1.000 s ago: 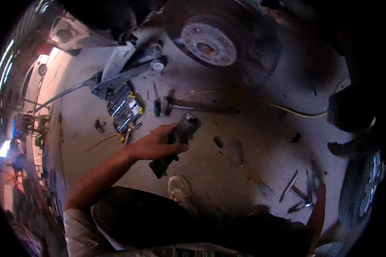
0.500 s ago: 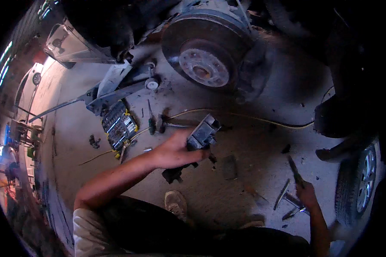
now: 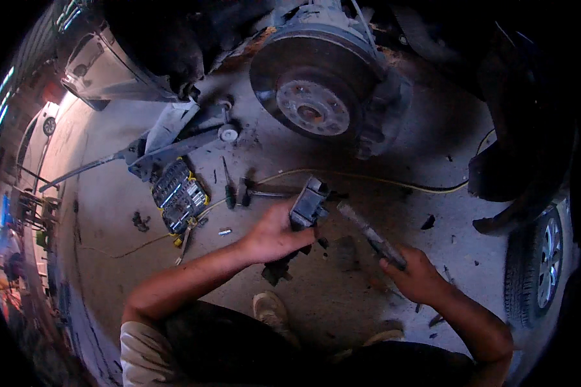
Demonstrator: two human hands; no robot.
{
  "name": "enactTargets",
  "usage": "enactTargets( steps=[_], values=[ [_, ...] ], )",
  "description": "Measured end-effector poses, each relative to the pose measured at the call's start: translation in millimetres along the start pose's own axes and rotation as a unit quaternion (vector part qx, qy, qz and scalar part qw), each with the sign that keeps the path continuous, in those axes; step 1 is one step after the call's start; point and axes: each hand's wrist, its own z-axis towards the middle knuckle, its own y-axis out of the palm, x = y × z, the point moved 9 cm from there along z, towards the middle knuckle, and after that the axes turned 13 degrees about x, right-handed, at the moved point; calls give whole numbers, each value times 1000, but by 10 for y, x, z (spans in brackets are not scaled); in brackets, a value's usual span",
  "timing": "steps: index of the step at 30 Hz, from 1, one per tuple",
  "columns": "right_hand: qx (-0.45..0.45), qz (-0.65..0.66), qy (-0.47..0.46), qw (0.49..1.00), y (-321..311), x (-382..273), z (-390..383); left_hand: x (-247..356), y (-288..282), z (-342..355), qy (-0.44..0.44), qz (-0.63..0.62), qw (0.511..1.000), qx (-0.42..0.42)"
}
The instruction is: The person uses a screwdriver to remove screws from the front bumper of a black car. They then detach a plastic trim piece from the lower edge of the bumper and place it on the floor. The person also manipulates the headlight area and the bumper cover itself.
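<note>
My left hand (image 3: 274, 237) is closed around a blocky dark metal part (image 3: 308, 205), which looks like a brake caliper. Its lower end (image 3: 276, 271) shows below my wrist. In my right hand (image 3: 414, 274) is a long flat grey tool (image 3: 371, 233), like a file, its free tip pointing up and left toward the caliper. A gap separates the tip from the caliper. Beyond both hands stands a rusty brake disc (image 3: 313, 111) on the car's hub. A dark flat pad-like piece (image 3: 346, 253) lies on the floor between my hands.
A socket set (image 3: 179, 197) lies open at left, beside a screwdriver (image 3: 228, 187) and a hammer (image 3: 244, 191). Behind them is a floor jack (image 3: 174, 145). A yellowish hose (image 3: 394, 183) crosses the floor. At right stands a wheel (image 3: 541, 267); my shoe (image 3: 270, 308) is below.
My right hand has come up and left from the floor tools at lower right, bringing the flat grey tool near the caliper. My left hand has shifted slightly right, still gripping the caliper.
</note>
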Motion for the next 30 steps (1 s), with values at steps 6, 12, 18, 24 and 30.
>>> enactTargets(
  steps=[6, 12, 18, 24, 30],
  values=[
    [38, -100, -104, 989, 29, -206, 2, -36, -22, -28, 30, 17, 999, 14],
    [34, -120, -110, 986, 66, -207, 20, 124, 42, -49, 47, 127, 991, 15],
    [38, -115, -80, 989, 84, 3, 49, -56, 139, -82, -52, 84, 995, -28],
    [1, -103, -80, 991, 122, 40, 80, -270, 243, -156, -207, -194, 953, -103],
    [11, -109, -81, 991, 154, 275, 122, -634, 409, -247, -255, -65, 962, -74]
  ],
)
